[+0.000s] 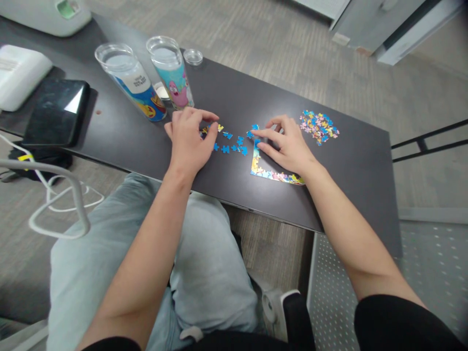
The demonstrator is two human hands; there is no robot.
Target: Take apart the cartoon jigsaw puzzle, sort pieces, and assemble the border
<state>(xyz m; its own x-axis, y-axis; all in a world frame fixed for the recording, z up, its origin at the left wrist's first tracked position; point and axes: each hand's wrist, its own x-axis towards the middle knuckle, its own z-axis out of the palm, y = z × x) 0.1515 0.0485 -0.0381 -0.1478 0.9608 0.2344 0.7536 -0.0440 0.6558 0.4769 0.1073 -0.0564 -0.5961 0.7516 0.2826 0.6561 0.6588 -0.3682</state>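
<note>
My left hand [189,136] hovers over the left end of a group of loose blue jigsaw pieces [225,149], thumb and fingers apart. Under its fingers, a few yellow and dark pieces are partly hidden. My right hand [287,145] is at the upper corner of an L-shaped joined puzzle edge [270,175]. Its index fingertip meets a blue jigsaw piece [250,134], while the thumb lies by the top of the joined strip, with a gap between the two. The right hand and wrist cover part of the space inside the L.
A pile of mixed jigsaw pieces [319,126] lies beyond my right hand. Two clear printed cylinders [144,97] [177,83] stand at the back left, near a clear lid [193,57]. Farther left are a black tablet-like device [54,112] and a white device [22,73] on the dark table [351,180].
</note>
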